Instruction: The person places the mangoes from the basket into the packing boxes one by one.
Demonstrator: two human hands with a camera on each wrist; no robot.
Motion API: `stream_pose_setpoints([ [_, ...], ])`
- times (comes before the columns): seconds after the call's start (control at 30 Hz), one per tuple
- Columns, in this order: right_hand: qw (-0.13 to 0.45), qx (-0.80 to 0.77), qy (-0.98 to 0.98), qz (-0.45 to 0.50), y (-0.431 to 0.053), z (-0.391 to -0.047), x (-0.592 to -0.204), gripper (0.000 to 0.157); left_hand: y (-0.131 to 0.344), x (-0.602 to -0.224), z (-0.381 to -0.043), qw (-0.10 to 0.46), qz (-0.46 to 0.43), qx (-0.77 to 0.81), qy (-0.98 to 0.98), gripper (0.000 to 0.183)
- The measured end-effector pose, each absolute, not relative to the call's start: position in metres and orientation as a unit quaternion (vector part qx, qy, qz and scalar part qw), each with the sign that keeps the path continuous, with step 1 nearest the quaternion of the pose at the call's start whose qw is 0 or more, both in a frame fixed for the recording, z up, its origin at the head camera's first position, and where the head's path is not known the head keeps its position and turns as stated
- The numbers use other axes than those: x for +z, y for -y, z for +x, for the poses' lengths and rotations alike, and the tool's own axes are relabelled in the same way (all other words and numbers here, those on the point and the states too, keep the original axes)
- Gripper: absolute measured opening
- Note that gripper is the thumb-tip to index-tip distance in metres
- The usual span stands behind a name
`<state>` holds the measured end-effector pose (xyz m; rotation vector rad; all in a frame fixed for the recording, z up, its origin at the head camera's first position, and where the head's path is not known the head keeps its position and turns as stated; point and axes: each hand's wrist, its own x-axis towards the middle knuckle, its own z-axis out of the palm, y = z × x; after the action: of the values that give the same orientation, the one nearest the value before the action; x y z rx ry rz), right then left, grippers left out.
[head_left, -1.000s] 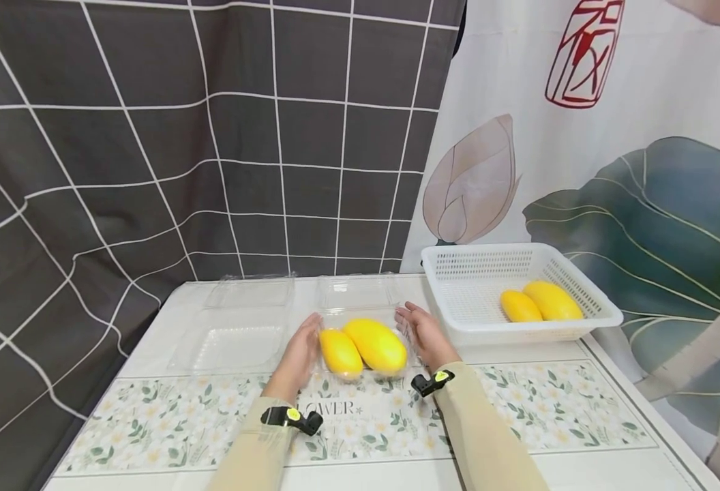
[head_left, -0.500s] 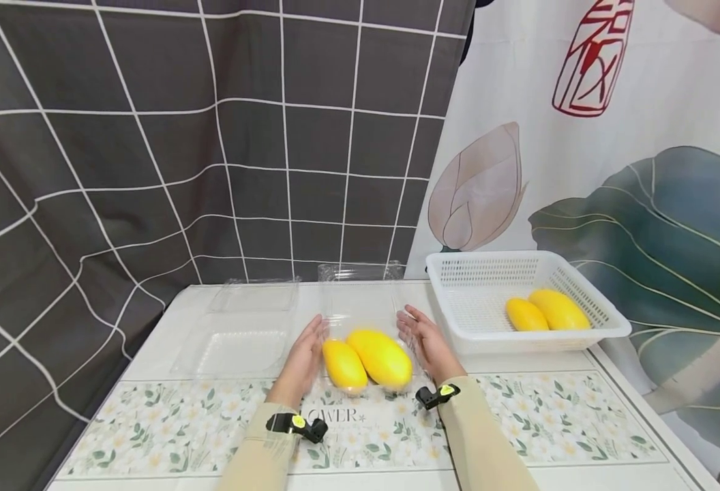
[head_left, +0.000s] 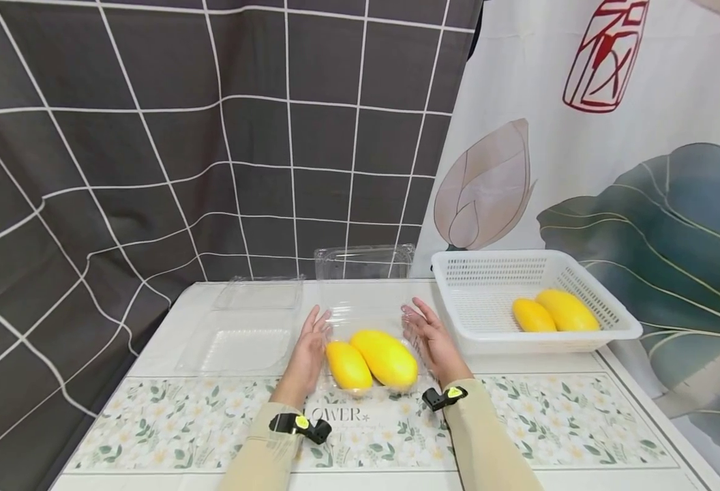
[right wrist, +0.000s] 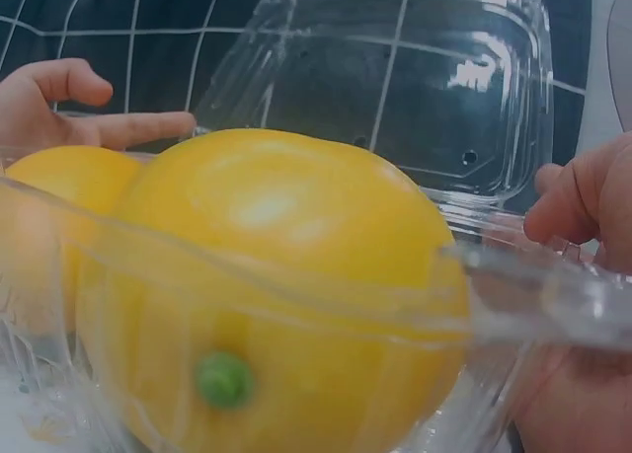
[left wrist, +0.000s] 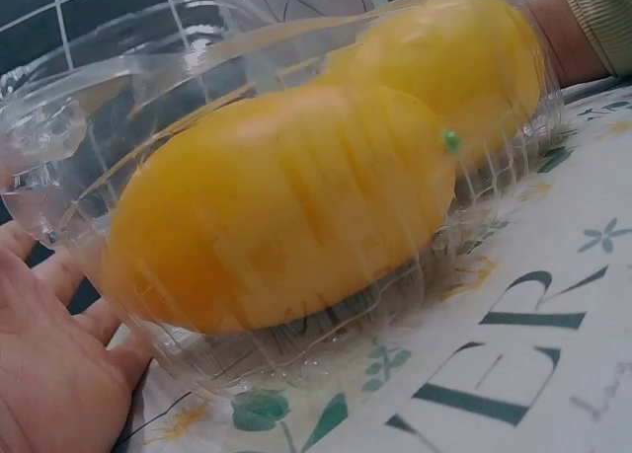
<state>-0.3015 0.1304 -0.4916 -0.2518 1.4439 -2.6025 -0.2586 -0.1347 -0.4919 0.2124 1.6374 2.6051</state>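
In the head view, a clear plastic clamshell box (head_left: 365, 262) stands mid-table with its lid raised at the back. Two yellow mangoes lie side by side in its base, a smaller mango (head_left: 348, 365) on the left and a larger mango (head_left: 387, 359) on the right. The left hand (head_left: 306, 353) lies along the box's left side, fingers extended toward the back. On the opposite side is the right hand (head_left: 438, 342), its fingers loosely bent right at the rim near the hinge. A green stem end shows on the larger mango (right wrist: 276, 265) in the right wrist view.
A second clear clamshell box (head_left: 246, 344) lies open to the left. On the right stands a white perforated basket (head_left: 489, 334) with two more mangoes (head_left: 559, 310). A floral printed strip (head_left: 182, 423) crosses the table's front; curtains hang behind.
The box's lid has tilted upward from lying back flatter. Both hands stay at the box's sides, with fingers spread a little more. The head view has shifted slightly.
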Motion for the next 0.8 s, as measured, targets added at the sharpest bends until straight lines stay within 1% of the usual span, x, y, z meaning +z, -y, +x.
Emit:
stream_pose_setpoints([
  [0.17,0.062,-0.860,-0.497,-0.102,-0.132,-0.298,-0.487,0.060,0.135,-0.489,-0.256,0.027,0.090,0.853,-0.514,0.052],
  [0.4,0.050,-0.831,-0.537,-0.136,-0.138,-0.288,-0.475,0.049,0.137,-0.486,-0.246,0.024,0.111,0.861,-0.496,0.050],
  [0.63,0.075,-0.805,-0.566,-0.160,-0.146,-0.271,-0.469,0.057,0.137,-0.485,-0.231,0.018,0.113,0.837,-0.535,0.047],
  [0.8,0.083,-0.773,-0.603,-0.181,-0.147,-0.258,-0.470,0.059,0.138,-0.483,-0.219,0.024,0.127,0.815,-0.564,0.049],
])
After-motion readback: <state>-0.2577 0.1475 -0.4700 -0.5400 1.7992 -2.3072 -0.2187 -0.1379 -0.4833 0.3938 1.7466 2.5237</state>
